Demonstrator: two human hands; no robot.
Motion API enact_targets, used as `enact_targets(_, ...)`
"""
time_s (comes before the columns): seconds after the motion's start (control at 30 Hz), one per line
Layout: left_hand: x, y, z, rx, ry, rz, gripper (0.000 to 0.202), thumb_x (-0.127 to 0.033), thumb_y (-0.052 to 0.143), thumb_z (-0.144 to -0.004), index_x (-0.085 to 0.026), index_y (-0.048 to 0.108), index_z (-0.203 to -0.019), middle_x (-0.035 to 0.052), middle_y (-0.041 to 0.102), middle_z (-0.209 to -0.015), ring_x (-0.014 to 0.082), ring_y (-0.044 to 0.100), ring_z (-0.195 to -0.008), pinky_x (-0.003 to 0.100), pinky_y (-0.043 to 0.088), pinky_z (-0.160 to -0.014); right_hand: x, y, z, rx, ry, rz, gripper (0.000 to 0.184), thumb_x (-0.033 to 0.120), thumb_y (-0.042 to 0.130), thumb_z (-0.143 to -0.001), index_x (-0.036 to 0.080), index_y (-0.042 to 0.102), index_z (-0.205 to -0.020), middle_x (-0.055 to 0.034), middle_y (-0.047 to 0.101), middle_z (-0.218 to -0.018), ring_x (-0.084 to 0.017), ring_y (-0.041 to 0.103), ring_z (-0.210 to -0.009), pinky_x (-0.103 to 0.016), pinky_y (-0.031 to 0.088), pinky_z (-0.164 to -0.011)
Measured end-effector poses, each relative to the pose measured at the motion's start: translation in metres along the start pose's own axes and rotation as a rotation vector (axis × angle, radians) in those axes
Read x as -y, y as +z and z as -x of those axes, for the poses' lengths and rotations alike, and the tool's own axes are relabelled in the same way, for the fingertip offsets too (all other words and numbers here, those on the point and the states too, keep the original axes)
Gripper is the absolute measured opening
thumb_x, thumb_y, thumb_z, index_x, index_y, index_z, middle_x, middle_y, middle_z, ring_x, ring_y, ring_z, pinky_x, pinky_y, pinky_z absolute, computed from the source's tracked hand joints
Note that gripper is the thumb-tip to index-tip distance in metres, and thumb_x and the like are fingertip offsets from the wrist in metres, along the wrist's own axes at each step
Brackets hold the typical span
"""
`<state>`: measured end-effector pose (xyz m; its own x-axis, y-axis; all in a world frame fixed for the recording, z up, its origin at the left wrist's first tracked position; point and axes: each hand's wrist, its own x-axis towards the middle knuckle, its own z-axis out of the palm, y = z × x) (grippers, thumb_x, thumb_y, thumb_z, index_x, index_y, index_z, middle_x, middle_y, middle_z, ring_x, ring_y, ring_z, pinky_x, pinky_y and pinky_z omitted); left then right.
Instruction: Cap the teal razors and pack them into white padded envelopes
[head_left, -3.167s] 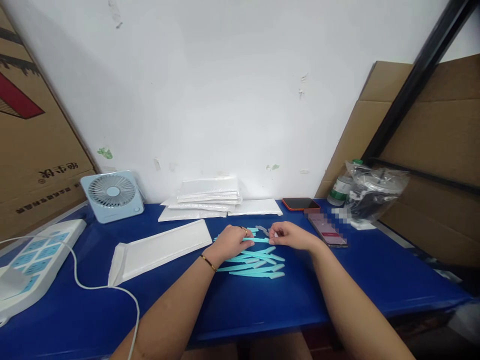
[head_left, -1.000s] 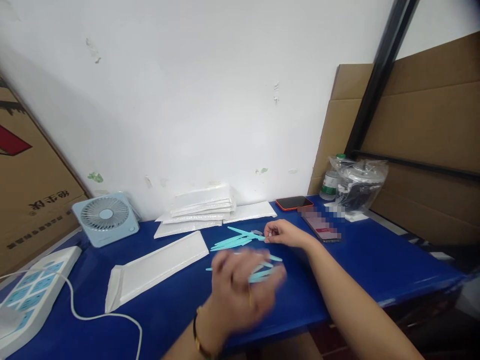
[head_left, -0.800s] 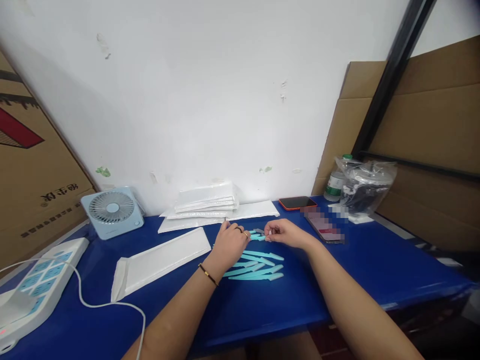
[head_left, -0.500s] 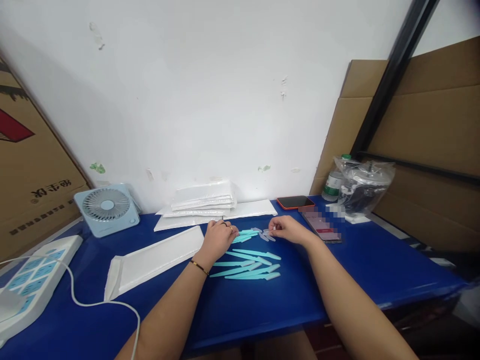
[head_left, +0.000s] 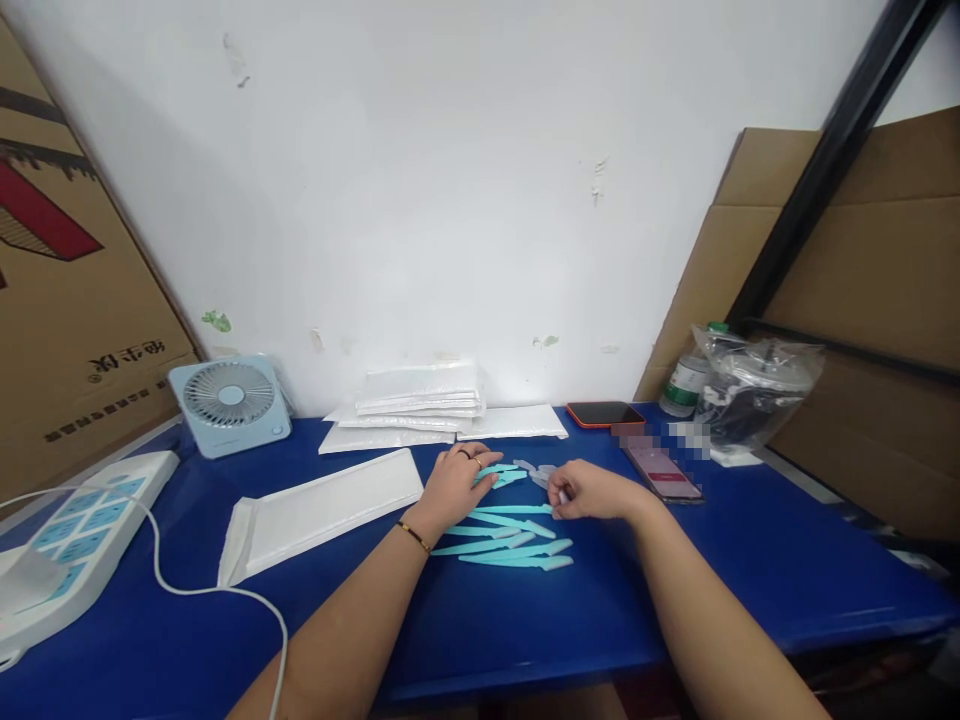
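Several turquoise eyebrow razors (head_left: 517, 547) lie fanned out on the blue table, their wider ends to the right. Just beyond them is a smaller group of turquoise razors (head_left: 511, 475), partly hidden under my left hand (head_left: 457, 485). That hand rests with its fingers spread and thumb apart, gripping nothing visible. Small translucent plastic caps (head_left: 534, 470) lie right of this group. My right hand (head_left: 592, 490) is closed in a pinch on a small translucent cap (head_left: 564, 496), at the tip of the farthest fanned razor; whether cap and razor touch is unclear.
White padded mailers (head_left: 420, 400) are stacked against the wall; another mailer (head_left: 322, 510) lies at left. A blue fan (head_left: 231, 400), a power strip (head_left: 90, 530) and its white cable stand farther left. Two phones (head_left: 606, 414), a bottle (head_left: 684, 385) and a bagged container (head_left: 757, 395) are at right.
My right hand has moved from the caps toward me, to the tip of a fanned razor. My left hand's fingers have spread over the far razors. The view has shifted slightly.
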<state>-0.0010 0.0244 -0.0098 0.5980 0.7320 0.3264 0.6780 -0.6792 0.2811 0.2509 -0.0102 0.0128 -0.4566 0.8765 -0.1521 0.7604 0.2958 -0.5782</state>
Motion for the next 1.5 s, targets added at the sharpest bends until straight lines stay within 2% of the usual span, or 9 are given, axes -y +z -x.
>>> enact_targets(0.27,-0.008,-0.009,-0.001,0.077,0.096,-0.198,0.033,-0.037,0.038,-0.093,-0.022,0.066,-0.084,0.0033,0.064,-0.082,0.0192,0.052,-0.086,0.036,0.031,-0.079,-0.008,0.003,-0.009,-0.215,-0.057,-0.072,0.016,0.031,0.060,-0.074,0.016,0.064,-0.079,0.0007,0.056,-0.064,-0.011,0.047,-0.057,-0.021,0.034,-0.052)
enact_targets(0.5,0.013,-0.011,0.001,0.045,-0.036,-0.109,0.026,-0.037,0.051,-0.086,-0.029,0.065,-0.107,0.0024,0.064,-0.101,0.0209,0.052,-0.098,0.036,0.032,-0.084,-0.013,-0.001,-0.011,-0.410,0.034,0.019,0.019,0.033,0.063,-0.073,0.017,0.066,-0.081,-0.0008,0.059,-0.065,-0.012,0.050,-0.058,-0.023,0.035,-0.053)
enact_targets(0.73,0.014,-0.001,0.004,0.080,-0.009,-0.064,0.035,-0.041,0.057,-0.082,-0.029,0.059,-0.114,0.0032,0.059,-0.110,0.0216,0.051,-0.103,0.035,0.035,-0.085,0.015,0.010,-0.002,0.026,-0.116,-0.023,0.024,0.037,0.073,-0.063,0.018,0.066,-0.075,0.0004,0.060,-0.068,-0.012,0.051,-0.060,-0.021,0.036,-0.052)
enact_targets(0.83,0.012,-0.003,0.004,0.079,-0.012,-0.068,0.034,-0.041,0.056,-0.083,-0.028,0.059,-0.114,0.0037,0.058,-0.110,0.0218,0.050,-0.104,0.034,0.036,-0.085,0.015,0.015,-0.005,0.055,-0.103,0.003,0.013,0.027,0.069,-0.066,0.017,0.064,-0.073,0.0013,0.058,-0.065,-0.010,0.049,-0.056,-0.020,0.034,-0.049)
enact_targets(0.97,0.000,-0.013,0.005,0.023,0.022,-0.017,0.034,-0.045,0.041,-0.090,-0.027,0.059,-0.113,0.0040,0.058,-0.110,0.0203,0.049,-0.105,0.034,0.034,-0.089,0.013,0.016,-0.007,-0.074,-0.108,-0.009,0.007,0.022,0.062,-0.070,0.017,0.062,-0.075,0.0008,0.057,-0.066,-0.011,0.049,-0.058,-0.021,0.035,-0.052)
enact_targets(1.1,-0.008,-0.016,0.004,0.123,0.152,-0.038,0.037,-0.042,0.031,-0.094,-0.024,0.064,-0.098,0.0029,0.063,-0.091,0.0169,0.055,-0.092,0.032,0.033,-0.082,0.014,0.012,-0.007,-0.237,-0.119,-0.043,0.013,0.029,0.055,-0.079,0.018,0.061,-0.081,0.0011,0.055,-0.063,-0.011,0.047,-0.057,-0.021,0.034,-0.052)
enact_targets(1.23,0.002,-0.012,0.001,0.094,0.089,-0.120,0.037,-0.038,0.035,-0.094,-0.021,0.066,-0.085,0.0037,0.063,-0.084,0.0173,0.055,-0.088,0.032,0.033,-0.079,0.004,0.006,-0.009,-0.326,-0.079,-0.017,0.013,0.029,0.054,-0.080,0.018,0.061,-0.080,-0.0002,0.058,-0.067,-0.012,0.049,-0.058,-0.022,0.035,-0.054)
enact_targets(1.4,0.008,-0.022,0.004,0.037,0.013,-0.047,0.022,-0.036,0.053,-0.084,-0.026,0.065,-0.099,0.0022,0.062,-0.099,0.0196,0.053,-0.098,0.033,0.035,-0.084,-0.008,0.002,-0.013,-0.454,0.033,0.065,0.014,0.026,0.056,-0.076,0.018,0.064,-0.084,-0.0015,0.059,-0.068,-0.013,0.052,-0.061,-0.023,0.036,-0.056)
enact_targets(1.5,0.001,-0.034,0.010,0.154,0.043,0.049,0.022,-0.041,0.062,-0.075,-0.026,0.067,-0.090,0.0002,0.062,-0.095,0.0173,0.056,-0.090,0.029,0.039,-0.078,-0.009,0.001,-0.013,-0.515,-0.005,0.093,0.015,0.022,0.053,-0.076,0.018,0.064,-0.085,-0.0026,0.061,-0.075,-0.013,0.052,-0.062,-0.024,0.037,-0.058)
